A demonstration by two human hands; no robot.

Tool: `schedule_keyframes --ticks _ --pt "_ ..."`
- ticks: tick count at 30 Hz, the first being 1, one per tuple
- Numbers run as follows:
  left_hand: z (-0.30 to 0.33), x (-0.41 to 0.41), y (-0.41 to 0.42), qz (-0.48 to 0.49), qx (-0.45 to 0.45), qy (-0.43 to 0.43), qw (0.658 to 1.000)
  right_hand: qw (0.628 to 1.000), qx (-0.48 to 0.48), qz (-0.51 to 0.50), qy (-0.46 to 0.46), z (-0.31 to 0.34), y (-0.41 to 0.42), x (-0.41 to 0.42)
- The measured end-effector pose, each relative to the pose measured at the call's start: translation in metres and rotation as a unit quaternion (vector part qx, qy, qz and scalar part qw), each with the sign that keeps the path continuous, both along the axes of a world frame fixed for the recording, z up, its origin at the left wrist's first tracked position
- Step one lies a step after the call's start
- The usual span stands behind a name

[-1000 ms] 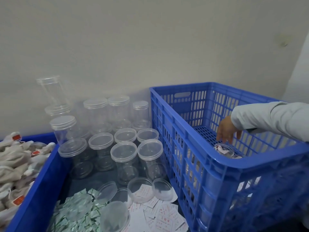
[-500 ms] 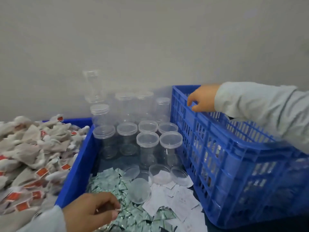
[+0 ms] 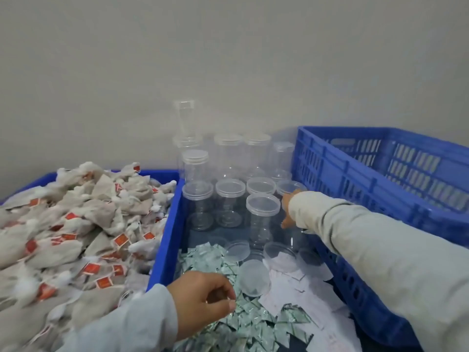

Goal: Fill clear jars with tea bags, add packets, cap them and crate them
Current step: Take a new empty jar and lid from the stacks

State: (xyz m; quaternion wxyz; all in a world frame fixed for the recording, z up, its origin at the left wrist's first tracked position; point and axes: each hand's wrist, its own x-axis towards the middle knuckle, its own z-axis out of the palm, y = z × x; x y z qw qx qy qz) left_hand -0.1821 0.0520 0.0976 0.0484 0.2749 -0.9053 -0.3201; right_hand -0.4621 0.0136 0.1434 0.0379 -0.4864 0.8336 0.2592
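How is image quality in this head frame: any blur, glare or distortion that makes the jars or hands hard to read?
Head view: soft, even light, no hard shadows. The clear jars look hazy, the back row fading into the wall. The right hand is mostly hidden behind its sleeve; the left hand over the packets is slightly smeared. Wide-angle bending shows on the blue crate.

Two hands (image 3: 203,295), one crate (image 3: 355,174).

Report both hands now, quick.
Left hand: fingers pinching over the green packets; what they hold cannot be told.
Right hand: gripping a clear jar.
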Motion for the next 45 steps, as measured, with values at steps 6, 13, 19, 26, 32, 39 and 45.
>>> schedule_keyframes --ticks 6,13,19,26,32,39,45 --pt "-0.003 0.001 0.001 -0.003 -0.015 -0.001 1.0 0.983 -0.154 -0.071 -0.073 -0.005 0.017 -0.005" --pt "0.003 0.001 0.003 0.052 -0.037 0.081 0.995 0.95 -0.309 0.044 0.017 0.039 0.042 0.037" --pt "0.008 0.003 0.005 0.142 -0.04 0.272 0.951 0.767 -0.561 0.174 -0.259 0.04 0.092 0.105" --pt "0.004 -0.001 0.005 0.126 0.12 0.309 0.935 0.514 -0.636 0.169 -0.55 -0.032 0.101 0.152" --pt "0.003 0.001 -0.007 0.16 0.159 0.285 0.931 0.48 -0.471 0.11 -0.732 -0.098 0.106 0.138" --pt "0.001 0.002 -0.004 0.109 0.146 0.244 0.953 0.473 -0.425 0.07 -0.769 -0.113 0.102 0.143" --pt "0.014 0.011 -0.013 0.152 0.032 0.215 0.964 0.57 -0.408 0.12 -0.703 -0.113 0.101 0.138"
